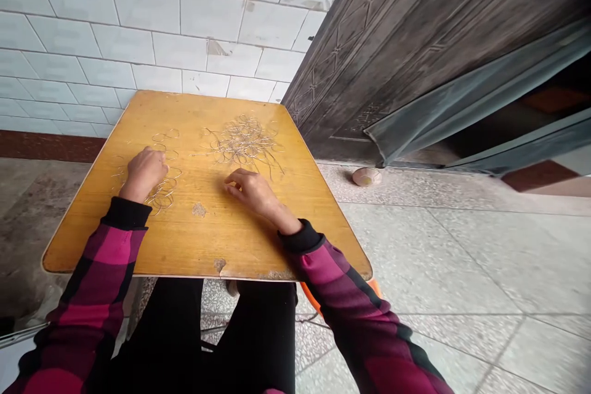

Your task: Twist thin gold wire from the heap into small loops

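On the left of the wooden table, my left hand is closed, fingers curled down among loose thin wire rings. Whatever it grips, if anything, is hidden beneath the fingers. A few more rings lie just beyond its knuckles. My right hand hovers low over the middle of the table, with thumb and fingers bent towards each other as in a pinch. Anything between those fingertips is too small to make out. Just past it sits a tangled heap of thin wire pieces, apart from the hand.
A white tiled wall stands behind the table. To the right are a dark carved wooden door and a grey-green curtain. A roundish stone-like object lies on the floor. Part of something orange shows under the table.
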The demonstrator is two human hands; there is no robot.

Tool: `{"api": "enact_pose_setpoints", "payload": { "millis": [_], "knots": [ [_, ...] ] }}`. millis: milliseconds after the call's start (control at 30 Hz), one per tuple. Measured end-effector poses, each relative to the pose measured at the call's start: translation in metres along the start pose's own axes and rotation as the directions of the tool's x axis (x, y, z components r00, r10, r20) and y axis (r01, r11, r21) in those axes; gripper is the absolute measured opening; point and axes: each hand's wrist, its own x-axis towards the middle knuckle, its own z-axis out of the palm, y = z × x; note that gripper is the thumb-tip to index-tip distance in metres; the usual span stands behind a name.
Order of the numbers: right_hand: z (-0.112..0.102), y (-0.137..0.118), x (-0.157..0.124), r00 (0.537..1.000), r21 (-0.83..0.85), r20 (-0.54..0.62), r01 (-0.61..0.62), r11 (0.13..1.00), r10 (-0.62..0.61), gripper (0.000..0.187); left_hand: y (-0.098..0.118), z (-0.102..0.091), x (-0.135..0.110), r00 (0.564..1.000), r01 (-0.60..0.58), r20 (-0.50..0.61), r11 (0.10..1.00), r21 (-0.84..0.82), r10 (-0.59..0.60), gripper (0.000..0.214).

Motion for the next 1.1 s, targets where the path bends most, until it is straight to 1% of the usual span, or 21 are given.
{"api": "enact_pose_setpoints", "payload": {
  "millis": [33,100,133,200,300,367,400,467,500,600,700,767,800,867,933,967,1000,1033,1100],
  "knots": [
    [0.001,0.001,-0.002,1.0,0.005,0.009,0.006,1.0,-0.006,0.015,0.001,0.006,0.0,1.0,-0.018,0.018,0.99,0.142,0.016,0.02],
    [0.003,0.002,-0.005,1.0,0.01,0.024,0.012,1.0,-0.012,0.014,0.002,0.015,0.002,0.996,-0.056,0.082,0.945,0.322,0.031,0.021],
    [0.004,0.003,-0.006,1.0,0.007,0.028,0.012,1.0,-0.012,0.014,0.003,0.019,0.003,0.993,-0.073,0.113,0.93,0.359,0.035,0.023],
    [0.005,0.002,-0.007,0.999,-0.009,0.032,0.011,1.0,-0.011,0.014,0.004,0.022,0.005,0.988,-0.105,0.147,0.921,0.376,0.053,0.025],
    [0.003,0.0,-0.007,0.999,-0.04,0.039,0.008,0.999,-0.007,0.014,0.007,0.022,0.007,0.983,-0.164,0.14,0.927,0.337,0.123,0.023],
    [0.001,-0.002,-0.008,0.999,-0.057,0.046,-0.002,0.998,0.005,0.015,0.012,0.02,0.006,0.981,-0.186,0.106,0.954,0.234,0.166,0.018],
    [0.0,-0.002,-0.008,0.999,-0.064,0.05,-0.008,0.998,0.012,0.016,0.015,0.018,0.006,0.982,-0.18,0.083,0.973,0.146,0.169,0.015],
    [-0.002,-0.003,-0.008,0.998,-0.073,0.053,-0.011,0.997,0.014,0.016,0.021,0.016,0.004,0.988,-0.14,0.051,0.986,-0.089,0.145,0.01],
    [-0.002,-0.003,-0.008,0.999,-0.074,0.052,-0.006,0.997,0.01,0.016,0.025,0.015,0.003,0.991,-0.111,0.046,0.97,-0.215,0.123,0.009],
    [0.0,0.0,-0.008,1.0,-0.049,0.026,0.007,0.999,-0.006,0.015,0.035,0.013,-0.003,0.995,-0.014,0.074,0.855,-0.519,0.061,0.006],
    [0.005,0.001,-0.006,1.0,0.088,-0.025,0.001,0.996,0.001,0.014,0.048,0.017,-0.013,0.987,0.118,0.162,0.684,-0.72,0.0,0.008],
    [0.008,-0.002,-0.006,0.998,0.266,-0.053,-0.016,0.964,0.031,0.015,0.058,0.023,-0.022,0.97,0.218,0.239,0.578,-0.787,-0.04,0.01],
    [0.009,-0.004,-0.006,0.997,0.376,-0.054,-0.028,0.926,0.052,0.017,0.064,0.028,-0.027,0.963,0.249,0.267,0.544,-0.801,-0.048,0.012],
    [0.011,-0.009,-0.006,0.996,0.598,-0.014,-0.063,0.799,0.088,0.025,0.073,0.037,-0.037,0.953,0.29,0.293,0.508,-0.811,-0.077,0.012],
    [0.012,-0.014,-0.007,0.994,0.753,0.055,-0.105,0.65,0.096,0.032,0.08,0.046,-0.047,0.952,0.302,0.289,0.478,-0.825,-0.102,0.011],
    [0.011,-0.016,-0.007,0.992,0.794,0.083,-0.123,0.595,0.094,0.033,0.083,0.049,-0.051,0.953,0.3,0.279,0.461,-0.835,-0.116,0.011],
    [0.011,-0.017,-0.008,0.99,0.816,0.099,-0.136,0.561,0.096,0.034,0.085,0.052,-0.054,0.955,0.297,0.269,0.444,-0.846,-0.127,0.01],
    [0.011,-0.019,-0.009,0.99,0.825,0.101,-0.141,0.548,0.101,0.033,0.087,0.053,-0.056,0.956,0.295,0.261,0.426,-0.855,-0.138,0.01],
    [0.011,-0.021,-0.01,0.99,0.815,0.073,-0.127,0.565,0.117,0.032,0.089,0.056,-0.059,0.954,0.299,0.257,0.394,-0.869,-0.157,0.009]
  ]
}}
